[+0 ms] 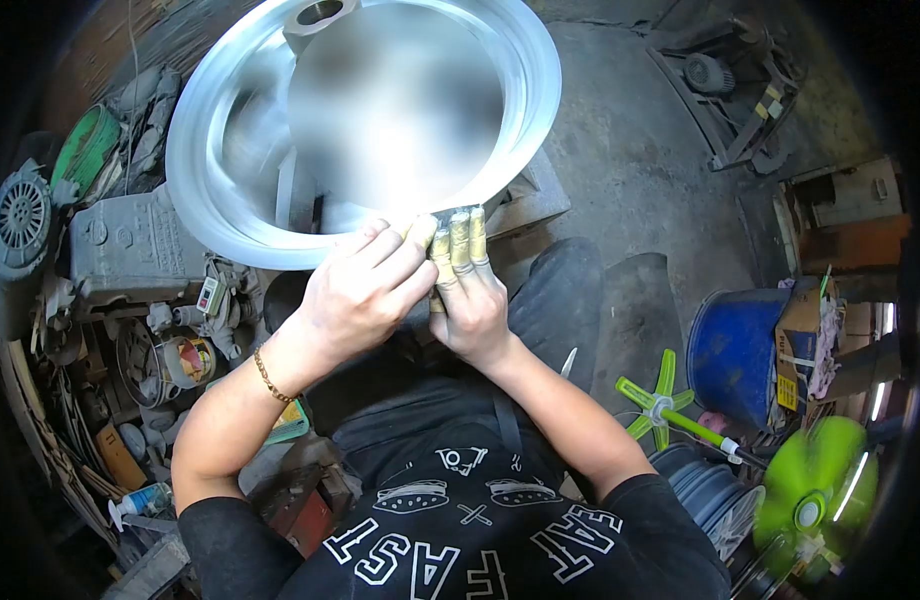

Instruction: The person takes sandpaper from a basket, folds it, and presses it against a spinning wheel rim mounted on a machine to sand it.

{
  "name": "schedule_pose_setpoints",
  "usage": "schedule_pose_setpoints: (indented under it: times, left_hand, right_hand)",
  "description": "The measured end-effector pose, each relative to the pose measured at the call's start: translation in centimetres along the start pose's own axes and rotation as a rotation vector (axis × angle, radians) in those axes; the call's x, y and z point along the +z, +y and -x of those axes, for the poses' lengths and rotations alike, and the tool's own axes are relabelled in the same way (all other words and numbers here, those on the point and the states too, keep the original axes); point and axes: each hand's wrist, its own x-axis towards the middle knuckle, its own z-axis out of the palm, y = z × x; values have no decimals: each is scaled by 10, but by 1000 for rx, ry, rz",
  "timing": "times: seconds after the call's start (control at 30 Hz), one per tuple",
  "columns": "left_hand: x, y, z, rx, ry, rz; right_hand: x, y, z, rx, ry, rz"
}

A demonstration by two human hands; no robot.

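Observation:
My left hand [368, 285] is closed, its curled fingers pressed against the fingers of my right hand; what they pinch is hidden. A gold chain bracelet [271, 376] circles the left wrist. My right hand [470, 300] is raised beside it, its visible fingers stretched upward. Yellowish finger tape [460, 245] covers those fingers, with dark smudges near the tips. Just beyond both hands stands a large shiny metal wheel rim [195, 205], tilted toward me. Its middle is blurred out. A nut-like metal piece [318, 18] sits at its top.
At left are a grey cast housing [130, 245], a motor [22, 225] and a green round container [85, 150]. Right of me stand a blue drum [730, 355], a cardboard box [800, 325] and a green fan [815, 490]. A motor on a frame [710, 75] sits farther back.

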Motion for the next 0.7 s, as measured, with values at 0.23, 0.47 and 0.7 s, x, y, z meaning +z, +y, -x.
schedule_pose_setpoints:
  times: [0.23,0.47,0.7]
  left_hand:
    - [1,0,-3,29,0,-25]
    - [1,2,-12,42,7,-39]
    - [1,2,-12,30,20,-12]
  right_hand:
    - [-1,3,0,-7,9,-15]
    - [-2,7,2,-7,22,-15]
    - [-2,4,1,3,31,-36]
